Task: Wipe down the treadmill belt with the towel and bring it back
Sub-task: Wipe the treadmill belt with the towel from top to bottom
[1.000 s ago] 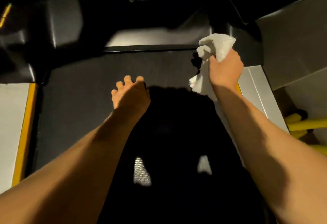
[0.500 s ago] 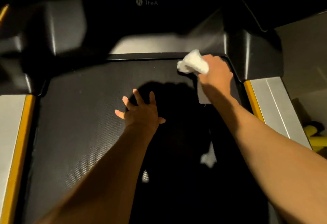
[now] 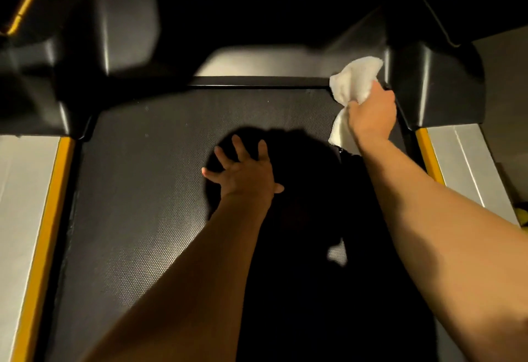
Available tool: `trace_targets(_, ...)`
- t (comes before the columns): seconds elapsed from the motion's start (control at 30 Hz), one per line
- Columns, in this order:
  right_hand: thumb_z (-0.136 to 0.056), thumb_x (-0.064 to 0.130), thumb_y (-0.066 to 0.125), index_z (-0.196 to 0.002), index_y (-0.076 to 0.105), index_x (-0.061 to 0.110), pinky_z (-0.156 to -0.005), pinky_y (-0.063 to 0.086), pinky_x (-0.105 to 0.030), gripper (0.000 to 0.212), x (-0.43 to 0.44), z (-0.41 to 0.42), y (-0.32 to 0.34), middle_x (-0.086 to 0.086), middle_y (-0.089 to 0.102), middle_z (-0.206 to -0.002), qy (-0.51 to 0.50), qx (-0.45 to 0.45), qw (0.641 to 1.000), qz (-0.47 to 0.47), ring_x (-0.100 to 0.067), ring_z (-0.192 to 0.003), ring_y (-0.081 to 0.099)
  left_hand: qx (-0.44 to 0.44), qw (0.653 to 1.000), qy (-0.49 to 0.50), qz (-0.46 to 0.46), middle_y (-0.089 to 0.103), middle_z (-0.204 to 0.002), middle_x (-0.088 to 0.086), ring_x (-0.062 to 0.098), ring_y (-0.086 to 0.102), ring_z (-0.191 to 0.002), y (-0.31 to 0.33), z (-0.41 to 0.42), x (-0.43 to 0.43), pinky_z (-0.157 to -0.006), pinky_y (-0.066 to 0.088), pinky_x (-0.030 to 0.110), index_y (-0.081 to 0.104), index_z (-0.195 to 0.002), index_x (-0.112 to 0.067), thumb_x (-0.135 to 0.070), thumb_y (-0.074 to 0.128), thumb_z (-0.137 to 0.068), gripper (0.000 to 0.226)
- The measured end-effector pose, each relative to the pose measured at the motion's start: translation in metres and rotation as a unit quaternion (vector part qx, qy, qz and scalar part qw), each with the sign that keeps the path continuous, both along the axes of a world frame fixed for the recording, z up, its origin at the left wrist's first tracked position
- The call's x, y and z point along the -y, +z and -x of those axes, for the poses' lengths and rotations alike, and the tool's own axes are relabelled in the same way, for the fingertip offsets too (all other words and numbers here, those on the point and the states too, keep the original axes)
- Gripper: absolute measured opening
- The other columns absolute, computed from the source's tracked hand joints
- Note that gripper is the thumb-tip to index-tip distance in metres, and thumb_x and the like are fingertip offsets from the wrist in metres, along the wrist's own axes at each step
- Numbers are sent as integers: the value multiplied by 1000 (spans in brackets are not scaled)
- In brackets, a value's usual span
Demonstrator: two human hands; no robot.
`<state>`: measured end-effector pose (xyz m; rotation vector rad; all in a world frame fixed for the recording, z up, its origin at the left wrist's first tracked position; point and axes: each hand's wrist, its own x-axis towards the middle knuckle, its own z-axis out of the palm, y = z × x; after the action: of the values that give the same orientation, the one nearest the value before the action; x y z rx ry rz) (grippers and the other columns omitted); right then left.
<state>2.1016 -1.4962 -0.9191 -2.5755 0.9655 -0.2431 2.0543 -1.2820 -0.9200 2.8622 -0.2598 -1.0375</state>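
Your right hand (image 3: 371, 116) squeezes the white towel (image 3: 355, 81) in a bunch, and a loose end hangs down by your wrist. A moment ago the towel was up in the air. Now it is down at the far right corner of the treadmill belt (image 3: 143, 190), right beside the black cover (image 3: 440, 90) at the front. So I think the wiping has only just begun, and most of the belt is not wiped yet. Your left hand (image 3: 245, 176) holds nothing. Its fingers are spread wide, and it now rests flat on the middle of the belt, in your shadow. A yellow strip (image 3: 428, 156) runs along the belt's right side.
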Motion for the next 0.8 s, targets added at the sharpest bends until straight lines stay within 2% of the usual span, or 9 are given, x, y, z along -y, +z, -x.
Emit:
trace_targets(0.07,-83,16,56,-123,53,15,-88,42,-39,40,-27,-4,-2,-19,50,-127,136,-69,987,45,-40,-112,49,-6,1000,10,4,-23,-156,20,54,-13,-140,0,-2,-1,-104,11,75,-12,-152,-30,-57,60,-84,102)
trace_targets(0.17,-75,32,62,-107,65,27,-72,50,-31,33,-77,-6,-3,-7,67,-109,292,-142,945,-27,-29,-94,63,-5,999,28,25,-22,-157,16,51,-14,-141,3,2,-2,-105,10,73,-9,-152,-33,-57,60,-84,100)
trace_targets(0.23,-65,44,60,-94,64,34,-64,50,-26,32,-78,-11,7,4,68,-89,205,-76,972,-92,-19,-77,64,6,999,21,39,-20,-158,14,50,-12,-142,6,4,-7,-107,12,71,-6,-153,-34,-55,60,-86,97)
trace_targets(0.3,-78,33,50,-96,60,29,-67,44,-27,21,-59,-13,5,0,63,-97,111,56,987,-101,-24,-87,61,14,998,16,58,-17,-159,13,48,-10,-143,5,4,-14,-108,13,70,-3,-153,-34,-49,63,-87,95)
trace_targets(0.37,-87,18,47,-112,55,19,-77,40,-33,26,-50,-9,-1,-12,53,-117,93,29,995,-10,-33,-105,52,22,997,13,72,-15,-160,11,47,-8,-144,4,3,-19,-108,14,69,0,-153,-35,-46,65,-86,93)
trace_targets(0.43,-85,21,59,-126,52,19,-90,42,-41,42,-73,-5,-7,-15,48,-126,142,-63,987,28,-36,-113,48,30,996,15,81,-14,-160,7,45,-8,-145,1,3,-21,-109,15,68,2,-153,-32,-44,66,-86,93)
trace_targets(0.57,-70,41,55,-86,65,26,-76,51,-35,23,-130,7,-1,3,66,-86,280,-98,952,-69,-23,-82,64,57,991,23,120,0,-161,7,40,-4,-146,-6,9,-29,-113,11,62,10,-152,-19,-37,68,-85,90)
trace_targets(0.7,-78,29,49,-96,65,18,-70,50,-33,26,-97,-2,-1,-1,64,-93,116,68,987,-89,-25,-84,62,130,973,92,167,5,-161,11,32,2,-148,-14,20,-69,-118,15,47,16,-151,-17,-34,68,-86,86)
trace_targets(0.8,-83,12,51,-113,60,19,-83,45,-39,31,-85,-3,-10,-12,54,-115,89,21,996,-18,-35,-103,53,135,980,140,45,-6,-160,19,42,-4,-146,-9,23,-101,-115,6,58,2,-154,-21,-65,60,-79,104)
